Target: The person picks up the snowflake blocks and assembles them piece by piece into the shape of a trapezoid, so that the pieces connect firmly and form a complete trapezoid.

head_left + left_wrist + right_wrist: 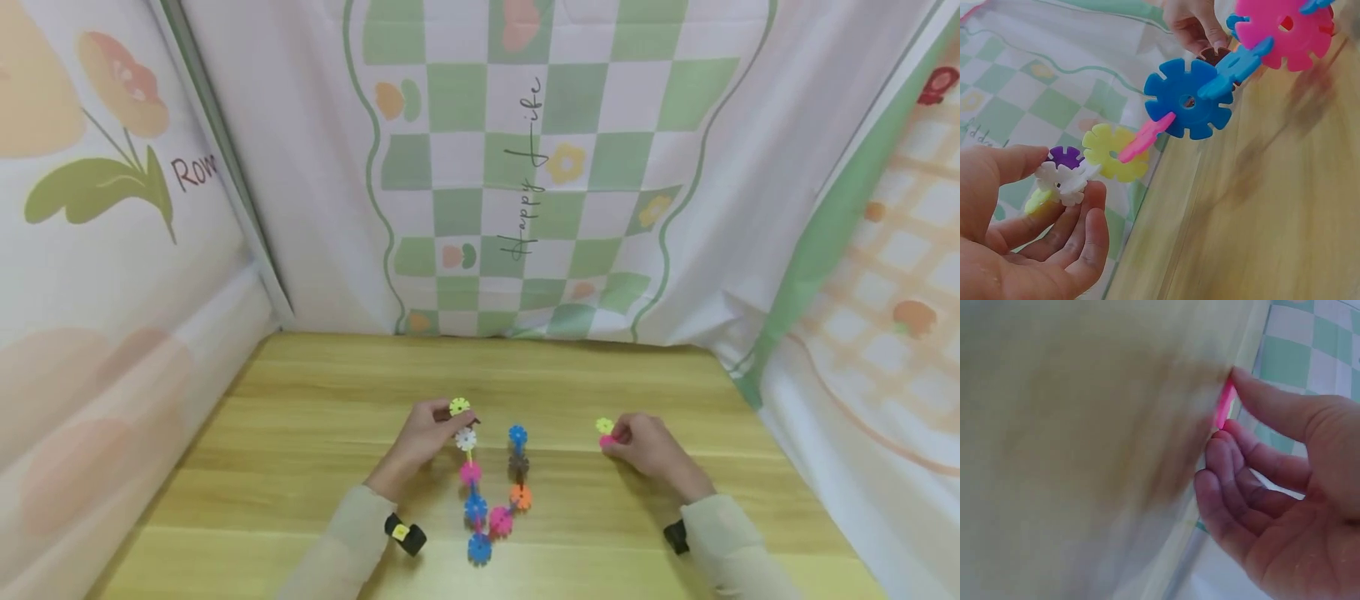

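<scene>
My left hand (426,433) pinches the far left end of a chain of notched snowflake discs, by a white disc (1060,184) with a purple disc (1065,156) and a yellow-green disc (460,407) joined to it. From there the chain runs toward me through a pink disc (470,472) to a blue disc (479,548), then bends back past an orange disc (521,497) to a blue disc (517,435). Apart from it, on the right, my right hand (648,446) pinches a pink disc (1225,406) joined to a yellow disc (604,426).
Under both hands lies a wood-grain table (337,375). A checked cloth curtain (525,208) hangs along its far edge, with more printed cloth (112,333) at the left and right sides. Black bands (405,534) sit at both wrists.
</scene>
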The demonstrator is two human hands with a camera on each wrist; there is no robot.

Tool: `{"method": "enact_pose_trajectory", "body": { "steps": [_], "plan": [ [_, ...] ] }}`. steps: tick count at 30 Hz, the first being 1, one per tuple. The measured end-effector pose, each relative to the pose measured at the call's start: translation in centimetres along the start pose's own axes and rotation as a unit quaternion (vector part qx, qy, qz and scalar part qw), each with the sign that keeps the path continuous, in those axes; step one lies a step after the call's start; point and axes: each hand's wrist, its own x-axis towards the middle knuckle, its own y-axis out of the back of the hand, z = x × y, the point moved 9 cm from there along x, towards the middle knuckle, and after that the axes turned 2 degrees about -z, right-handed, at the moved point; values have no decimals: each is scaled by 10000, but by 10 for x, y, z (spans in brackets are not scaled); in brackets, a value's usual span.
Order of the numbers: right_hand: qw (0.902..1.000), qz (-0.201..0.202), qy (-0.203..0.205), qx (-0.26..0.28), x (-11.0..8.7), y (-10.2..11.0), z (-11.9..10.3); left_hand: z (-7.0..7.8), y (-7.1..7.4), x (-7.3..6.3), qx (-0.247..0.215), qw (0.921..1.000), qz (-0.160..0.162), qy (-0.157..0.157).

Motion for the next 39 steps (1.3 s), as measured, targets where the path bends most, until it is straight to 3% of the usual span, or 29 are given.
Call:
{"method": "enact_pose_trajectory", "body": {
  "steps": [6,13,24,30,39],
  "plan": [
    [9981,6,-172,596,2,0,-16,2,0,-1,11,10000,80,-45],
    [9900,-270,176,1372,16,-17,-65,3,2,-2,-42,9999,123,-71],
    [9640,-837,347,2499,36,-57,-126,2,0,-1,31,9998,-80,-196],
    [9575,-888,437,2707,41,-70,-141,3,1,-1,-78,9999,-27,-142],
    [9483,-989,381,2993,45,-78,-147,6,2,-1,-31,10000,0,-91]
  ]
}}
